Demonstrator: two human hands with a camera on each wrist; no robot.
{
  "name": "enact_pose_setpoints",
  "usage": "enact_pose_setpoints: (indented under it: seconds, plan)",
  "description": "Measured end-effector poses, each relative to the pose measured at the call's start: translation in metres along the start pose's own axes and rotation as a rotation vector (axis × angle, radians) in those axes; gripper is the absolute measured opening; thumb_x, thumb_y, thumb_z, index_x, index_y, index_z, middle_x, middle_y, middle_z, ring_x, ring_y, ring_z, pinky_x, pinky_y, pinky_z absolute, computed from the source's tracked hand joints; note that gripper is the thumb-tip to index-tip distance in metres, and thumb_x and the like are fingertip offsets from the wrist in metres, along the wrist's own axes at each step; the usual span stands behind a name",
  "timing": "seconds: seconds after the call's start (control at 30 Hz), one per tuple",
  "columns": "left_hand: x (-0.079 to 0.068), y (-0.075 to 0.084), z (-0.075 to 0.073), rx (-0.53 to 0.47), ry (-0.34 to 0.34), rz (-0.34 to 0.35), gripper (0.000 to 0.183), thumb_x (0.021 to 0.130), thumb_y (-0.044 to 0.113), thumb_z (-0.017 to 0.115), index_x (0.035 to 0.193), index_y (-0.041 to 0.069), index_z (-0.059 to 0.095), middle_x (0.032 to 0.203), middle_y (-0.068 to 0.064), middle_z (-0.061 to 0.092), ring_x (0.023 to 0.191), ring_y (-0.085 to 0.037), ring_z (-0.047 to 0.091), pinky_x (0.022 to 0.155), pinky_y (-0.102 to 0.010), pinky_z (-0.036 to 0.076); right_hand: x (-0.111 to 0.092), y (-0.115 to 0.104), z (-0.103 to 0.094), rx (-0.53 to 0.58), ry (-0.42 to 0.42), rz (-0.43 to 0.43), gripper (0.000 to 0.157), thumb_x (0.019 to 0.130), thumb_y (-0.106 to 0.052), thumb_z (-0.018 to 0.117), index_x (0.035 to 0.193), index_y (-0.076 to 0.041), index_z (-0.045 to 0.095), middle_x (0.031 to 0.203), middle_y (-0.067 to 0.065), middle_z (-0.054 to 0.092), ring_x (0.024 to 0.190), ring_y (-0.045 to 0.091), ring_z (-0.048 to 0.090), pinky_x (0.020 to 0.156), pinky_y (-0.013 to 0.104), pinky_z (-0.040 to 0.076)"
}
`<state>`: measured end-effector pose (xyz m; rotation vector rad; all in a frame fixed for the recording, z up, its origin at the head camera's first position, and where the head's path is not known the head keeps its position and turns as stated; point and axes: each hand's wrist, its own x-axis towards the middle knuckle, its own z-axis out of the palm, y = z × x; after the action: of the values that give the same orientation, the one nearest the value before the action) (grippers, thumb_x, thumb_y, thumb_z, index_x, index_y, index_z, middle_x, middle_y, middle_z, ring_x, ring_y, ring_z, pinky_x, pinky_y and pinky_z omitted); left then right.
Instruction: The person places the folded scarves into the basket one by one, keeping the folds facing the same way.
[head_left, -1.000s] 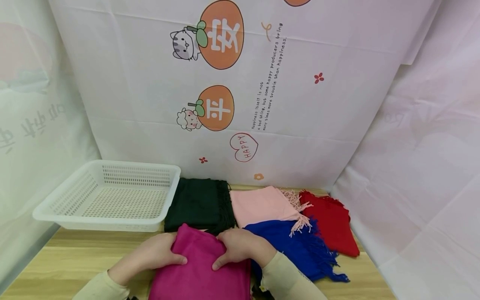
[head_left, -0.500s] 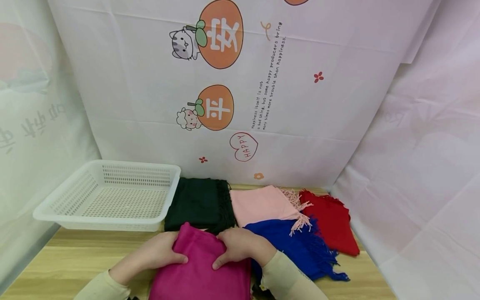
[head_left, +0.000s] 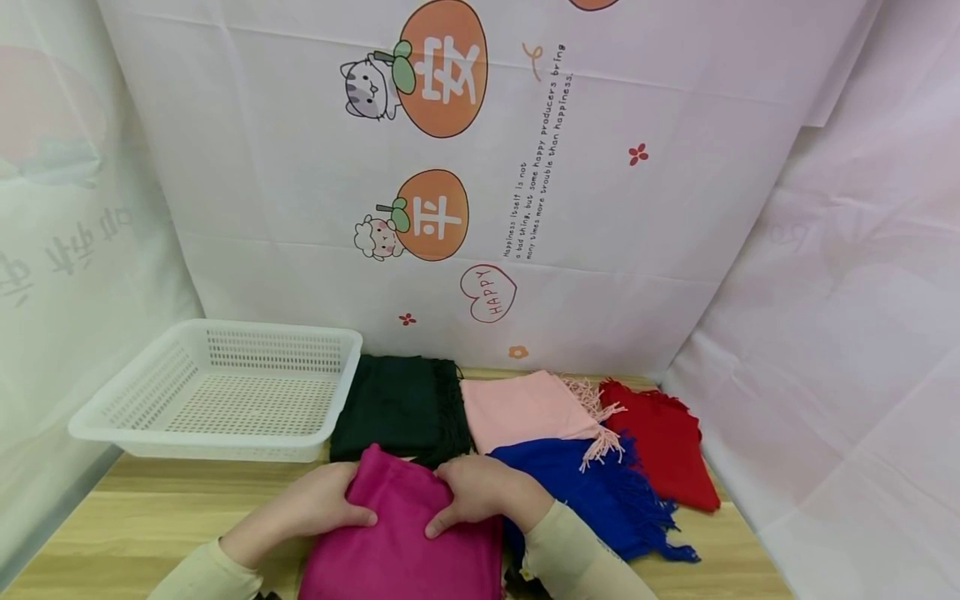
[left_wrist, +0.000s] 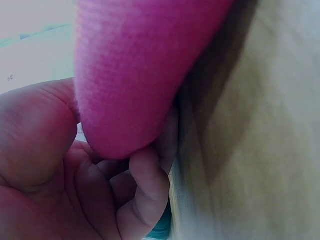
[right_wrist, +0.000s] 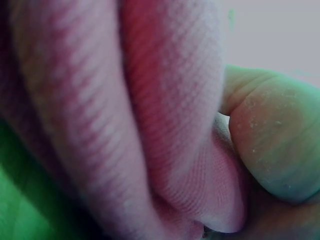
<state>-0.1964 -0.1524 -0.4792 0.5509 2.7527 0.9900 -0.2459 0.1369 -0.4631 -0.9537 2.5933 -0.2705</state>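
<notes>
Backdrop (head_left: 675,233): "HAPPY" in heart (head_left: 488,293); "安", "平" on oranges (head_left: 444,69); "Happiness itself is not…"

Basket (head_left: 217,447) and cloths (head_left: 405,546) on wooden table (head_left: 165,504)

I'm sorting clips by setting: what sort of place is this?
Probably a makeshift tabletop booth: printed white sheets surround a wood-grained table on three sides, with folded cloths and a white basket on it.
</notes>
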Motion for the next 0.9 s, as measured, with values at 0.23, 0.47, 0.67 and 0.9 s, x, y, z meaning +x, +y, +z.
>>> enact_pose_setpoints:
  seconds: [0.23, 0.47, 0.67, 0.9]
  plan:
    - [-0.0001, 0.0006, 0.0001, 0.001, 0.0, -0.002, 0.045, 0.085, 0.034, 0.097, 0.115, 0.011, 0.073, 0.094, 0.008, 0.072, 0.086, -0.013, 0.066, 0.08, -0.043, 0.057, 0.0, -0.0002, -0.0005, 0.007, -0.005, 0.0, 0.057, 0.087, -0.064, 0.089, 0.127, -0.025, 0.078, 0.107, -0.017, 0.073, 0.096, 0.003, 0.066, 0.092, 0.032, 0.057]
    - [-0.0001, 0.0011, 0.0004, 0.016, 0.008, 0.003, 0.046, 0.085, 0.035, 0.097, 0.116, 0.011, 0.073, 0.095, 0.008, 0.073, 0.087, -0.013, 0.067, 0.081, -0.044, 0.058, 0.0005, 0.0003, -0.0008, 0.003, -0.011, -0.001, 0.056, 0.088, -0.064, 0.089, 0.126, -0.025, 0.078, 0.107, -0.017, 0.073, 0.095, 0.003, 0.065, 0.091, 0.032, 0.057]
    - [-0.0002, 0.0012, 0.0, 0.023, 0.008, 0.01, 0.047, 0.085, 0.035, 0.097, 0.118, 0.01, 0.073, 0.096, 0.008, 0.074, 0.089, -0.014, 0.069, 0.082, -0.045, 0.058, 0.0009, 0.0006, 0.0, -0.002, -0.011, 0.002, 0.058, 0.088, -0.064, 0.089, 0.127, -0.024, 0.077, 0.106, -0.017, 0.072, 0.094, 0.003, 0.064, 0.09, 0.032, 0.057]
    - [0.0006, 0.0001, 0.0003, 0.024, -0.002, 0.005, 0.047, 0.087, 0.035, 0.095, 0.12, 0.01, 0.073, 0.097, 0.008, 0.073, 0.09, -0.013, 0.068, 0.082, -0.044, 0.058, 0.0012, -0.0004, -0.0015, -0.02, -0.012, -0.012, 0.055, 0.089, -0.063, 0.089, 0.124, -0.022, 0.076, 0.105, -0.016, 0.072, 0.093, 0.004, 0.065, 0.088, 0.032, 0.057]
